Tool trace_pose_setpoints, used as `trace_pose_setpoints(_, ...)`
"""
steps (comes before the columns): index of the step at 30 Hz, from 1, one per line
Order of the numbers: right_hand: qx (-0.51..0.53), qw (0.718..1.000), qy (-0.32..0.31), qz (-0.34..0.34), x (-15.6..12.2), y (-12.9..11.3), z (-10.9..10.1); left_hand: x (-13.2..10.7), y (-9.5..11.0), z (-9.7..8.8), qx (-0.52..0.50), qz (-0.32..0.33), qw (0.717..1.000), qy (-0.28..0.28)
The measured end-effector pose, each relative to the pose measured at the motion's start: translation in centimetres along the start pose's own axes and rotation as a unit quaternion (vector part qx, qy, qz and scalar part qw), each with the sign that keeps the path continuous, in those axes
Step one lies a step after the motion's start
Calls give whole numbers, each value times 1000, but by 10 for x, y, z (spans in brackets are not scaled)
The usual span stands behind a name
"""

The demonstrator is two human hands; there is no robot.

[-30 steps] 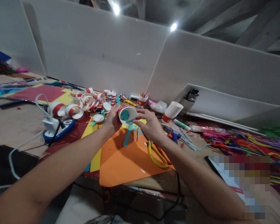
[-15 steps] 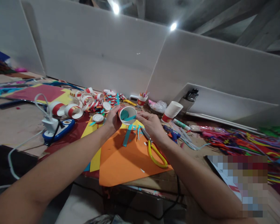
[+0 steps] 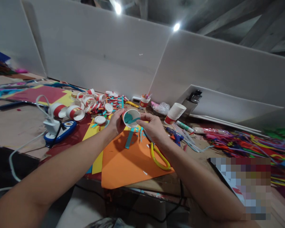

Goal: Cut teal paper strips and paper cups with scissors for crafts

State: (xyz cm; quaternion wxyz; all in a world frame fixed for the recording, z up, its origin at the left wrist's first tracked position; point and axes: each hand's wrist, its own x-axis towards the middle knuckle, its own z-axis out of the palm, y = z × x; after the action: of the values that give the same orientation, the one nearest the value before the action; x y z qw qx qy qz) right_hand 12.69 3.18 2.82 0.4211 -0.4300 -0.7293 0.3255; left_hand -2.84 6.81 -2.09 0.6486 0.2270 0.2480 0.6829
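My left hand (image 3: 117,122) is wrapped round a paper cup (image 3: 136,113), which is tilted so its mouth faces me. Teal paper shows inside the cup. From the right, my right hand (image 3: 153,128) pinches the end of a teal paper strip (image 3: 133,120) at the cup's rim. Below both hands lies an orange sheet (image 3: 130,167), with another teal strip (image 3: 129,140) and small teal scraps on it. Yellow-handled scissors (image 3: 161,163) rest on the sheet under my right wrist, their blades partly hidden by that hand.
Cut red-and-white cup pieces (image 3: 87,100) are heaped at the back left. A blue power strip (image 3: 60,133) with a white plug sits left of my arm. Stacked paper cups (image 3: 175,112), a glue gun (image 3: 177,138) and colourful pipe cleaners (image 3: 249,144) lie to the right.
The cup and my left hand have shifted slightly to the right. My right fingers have moved a little over the rim with the strip, closer to the cup's mouth.
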Motion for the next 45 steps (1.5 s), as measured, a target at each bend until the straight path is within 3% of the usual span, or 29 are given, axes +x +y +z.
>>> trace_pose_setpoints(4, -34, 999, 20, -12, 1, 1, 2, 0, -4, -3, 7, -14, 1000, -19)
trace_pose_setpoints(7, -126, 990, 42, -39, 2, 0, 0, -1, -5, -2, 11, -23, 999, -20)
trace_pose_setpoints(11, -246, 967, 49, -45, 12, -2, -11, -3, -2, -1, 31, 15, 999, -19)
trace_pose_setpoints(14, -332, 943, 28, -21, 27, -1, -24, -3, 3, -1, 84, 54, 995, 18)
trace_pose_setpoints(18, -464, 885, -27, 20, 49, 5, -34, -6, 8, -1, 153, 75, 985, 41)
trace_pose_setpoints(23, -498, 862, -88, 42, 68, 16, -33, -8, 9, 2, 164, 49, 985, 20)
trace_pose_setpoints(28, -505, 851, -140, 39, 74, 19, -24, -6, 11, 5, 111, -27, 993, 3)
trace_pose_setpoints(33, -487, 864, -127, 17, 71, 13, -25, -6, 14, 3, 96, -29, 995, -2)
trace_pose_setpoints(37, -455, 889, -52, -27, 61, 2, -32, -6, 15, 1, 134, -8, 991, -23)
trace_pose_setpoints(40, -322, 944, 20, -69, 47, -2, -30, -8, 15, 4, 145, -4, 988, -54)
trace_pose_setpoints(42, -202, 977, 13, -66, 37, -1, -24, -11, 15, 9, 152, -11, 985, -82)
trace_pose_setpoints(45, -84, 995, 1, -51, 24, 1, -17, -18, 16, 14, 177, -38, 977, -111)
